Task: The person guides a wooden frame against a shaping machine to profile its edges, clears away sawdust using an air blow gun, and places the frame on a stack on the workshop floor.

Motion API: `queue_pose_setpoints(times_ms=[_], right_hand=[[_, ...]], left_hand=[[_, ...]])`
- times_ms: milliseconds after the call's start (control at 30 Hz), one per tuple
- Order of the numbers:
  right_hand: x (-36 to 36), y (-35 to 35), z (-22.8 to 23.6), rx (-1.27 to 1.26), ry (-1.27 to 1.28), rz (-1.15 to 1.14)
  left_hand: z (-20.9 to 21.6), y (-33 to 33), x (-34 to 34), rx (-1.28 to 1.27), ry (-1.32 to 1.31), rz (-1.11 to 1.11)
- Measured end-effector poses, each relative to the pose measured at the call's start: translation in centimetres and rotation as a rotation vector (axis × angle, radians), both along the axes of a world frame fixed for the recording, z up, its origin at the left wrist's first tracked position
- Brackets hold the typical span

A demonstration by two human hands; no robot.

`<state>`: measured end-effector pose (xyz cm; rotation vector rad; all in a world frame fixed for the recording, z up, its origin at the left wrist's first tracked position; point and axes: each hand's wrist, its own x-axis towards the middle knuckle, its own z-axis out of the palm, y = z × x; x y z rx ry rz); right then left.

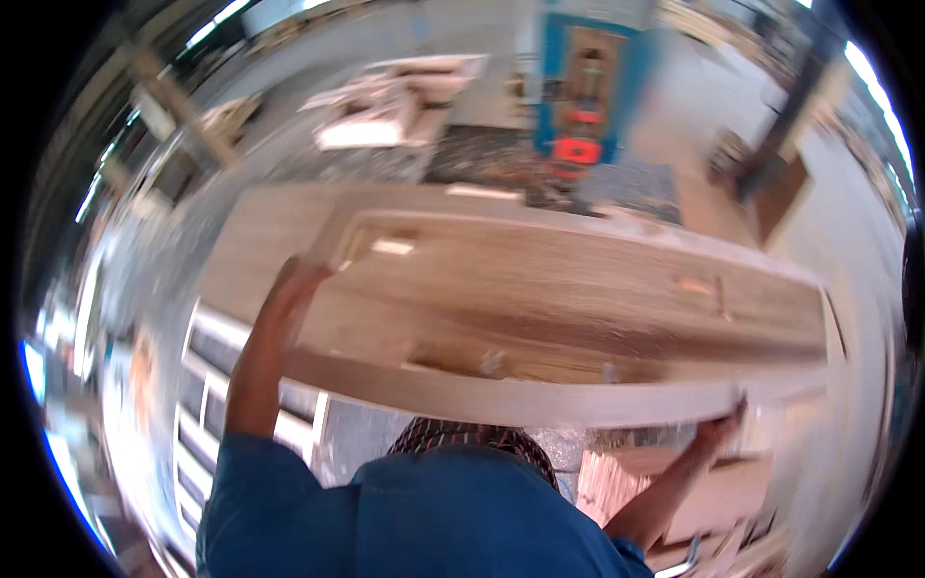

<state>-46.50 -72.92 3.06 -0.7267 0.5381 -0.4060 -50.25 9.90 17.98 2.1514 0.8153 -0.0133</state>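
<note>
A long wooden frame [540, 397] with raised rails stretches across in front of my body, slightly tilted and smeared by motion. My left hand [306, 274] grips its left end, the fingers reaching over the end piece. Out to the right, my right hand [723, 424] holds the near rail close to its right end. The fingers of both hands are blurred and partly hidden by the wood. Inside the frame, near the left end, shows a small pale piece [393, 247]. Small light bits lie along the near inner side, too blurred to name.
Beyond the frame stands a blue machine [553, 87] with a red part [576, 150]. Wooden pieces [385, 111] lie stacked at the far left. White slatted frames [198, 453] are at the near left. Stacked boards [718, 491] sit below my right arm. A dark post [785, 106] rises far right.
</note>
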Motion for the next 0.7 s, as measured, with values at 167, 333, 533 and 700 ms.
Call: queue_pose_setpoints(times_ms=[167, 333, 533, 700], right_hand=[[-0.6, -4.5, -1.7, -0.208, 0.103, -0.176], [-2.6, -5.6, 0.0, -0.721, 0.1, -0.209], [-6.5, 11.2, 4.6, -0.822, -0.034, 0.096], [-11.9, 29.2, 5.8, -0.752, -0.257, 0.613]], left_hand=[[-0.9, -1.6, -6.2, 0.111, -0.209, 0.14], [0.5, -3.0, -10.6, 0.128, -0.13, 0.133], [2.1, -3.7, -16.2, 0.238, -0.195, 0.168], [3.2, -2.5, -22.9, 0.175, -0.335, 0.16]])
